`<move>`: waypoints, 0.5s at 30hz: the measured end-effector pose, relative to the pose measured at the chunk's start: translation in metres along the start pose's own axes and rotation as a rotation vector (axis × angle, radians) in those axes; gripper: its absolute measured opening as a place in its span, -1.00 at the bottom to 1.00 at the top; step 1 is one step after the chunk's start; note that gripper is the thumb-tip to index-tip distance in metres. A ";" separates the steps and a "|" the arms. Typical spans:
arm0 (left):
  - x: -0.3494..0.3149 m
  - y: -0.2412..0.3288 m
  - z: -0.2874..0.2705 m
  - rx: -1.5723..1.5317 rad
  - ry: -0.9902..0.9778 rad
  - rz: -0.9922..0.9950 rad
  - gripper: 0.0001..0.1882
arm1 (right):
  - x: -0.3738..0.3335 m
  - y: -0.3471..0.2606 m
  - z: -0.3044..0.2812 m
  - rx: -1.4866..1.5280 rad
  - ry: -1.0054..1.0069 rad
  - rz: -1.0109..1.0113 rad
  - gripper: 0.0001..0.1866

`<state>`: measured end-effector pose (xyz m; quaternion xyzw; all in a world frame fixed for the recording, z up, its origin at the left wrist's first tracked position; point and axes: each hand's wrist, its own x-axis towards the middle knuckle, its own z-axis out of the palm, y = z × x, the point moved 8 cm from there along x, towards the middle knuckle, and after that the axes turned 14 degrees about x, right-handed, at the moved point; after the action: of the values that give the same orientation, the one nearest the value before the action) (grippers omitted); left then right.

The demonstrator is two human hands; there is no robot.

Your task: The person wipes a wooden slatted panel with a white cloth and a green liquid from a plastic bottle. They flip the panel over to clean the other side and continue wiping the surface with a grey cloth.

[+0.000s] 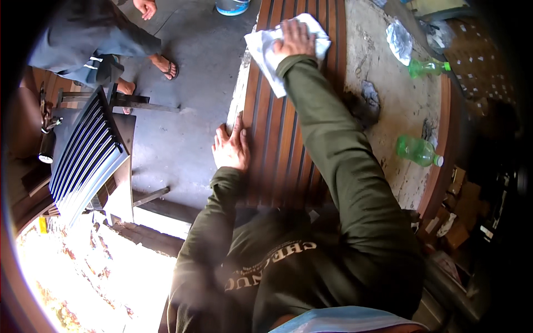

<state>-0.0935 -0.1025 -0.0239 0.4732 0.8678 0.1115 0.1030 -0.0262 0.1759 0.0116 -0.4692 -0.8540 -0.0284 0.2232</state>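
Note:
My right hand (294,41) holds a bunched white cloth (266,53) down against a slatted brown wooden panel (269,150), with the arm stretched far forward. Parts of the cloth spread out on both sides of the palm. Dark gaps run lengthwise between the panel's slats. At the panel's left edge rests my left hand (232,149), its fingers apart and pointing forward, with no tool in it. The panel lies on a worn, pale work table (383,116), and its near end reaches close to my body.
Two green plastic bottles (416,151) lie on the right of the table, near crumpled plastic (400,43) and a dark rag (366,102). To the left stands a slatted black piece (89,155). Another person in sandals (166,67) stands beyond it. A bucket (232,6) is at the far side.

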 end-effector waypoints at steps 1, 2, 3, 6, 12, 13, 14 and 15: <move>-0.004 -0.002 -0.001 -0.009 -0.023 -0.014 -0.54 | -0.029 -0.024 0.007 0.107 -0.110 -0.093 -0.30; -0.005 -0.007 0.003 0.025 -0.024 -0.019 -0.54 | -0.065 -0.058 -0.015 0.196 -0.211 -0.206 -0.30; -0.003 -0.011 0.012 0.048 -0.019 -0.012 -0.54 | -0.104 -0.082 -0.036 0.155 -0.303 -0.264 -0.32; -0.004 -0.010 0.007 -0.074 -0.051 -0.072 -0.55 | -0.218 -0.100 -0.090 0.388 -0.500 -0.348 -0.32; -0.005 -0.005 0.002 -0.037 -0.011 -0.054 -0.54 | -0.131 0.012 -0.066 0.267 -0.419 -0.176 -0.32; -0.004 -0.003 0.003 -0.050 -0.015 -0.032 -0.53 | -0.097 0.028 -0.049 0.215 -0.330 -0.125 -0.33; -0.004 -0.002 0.001 -0.021 -0.005 -0.026 -0.53 | -0.065 0.033 -0.035 0.146 -0.282 -0.047 -0.34; -0.002 0.002 0.002 -0.033 0.001 -0.004 -0.54 | -0.051 0.036 -0.024 0.130 -0.197 0.062 -0.36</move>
<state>-0.0904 -0.1032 -0.0246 0.4696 0.8669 0.1257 0.1104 0.0350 0.1498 0.0068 -0.4804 -0.8569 0.0801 0.1688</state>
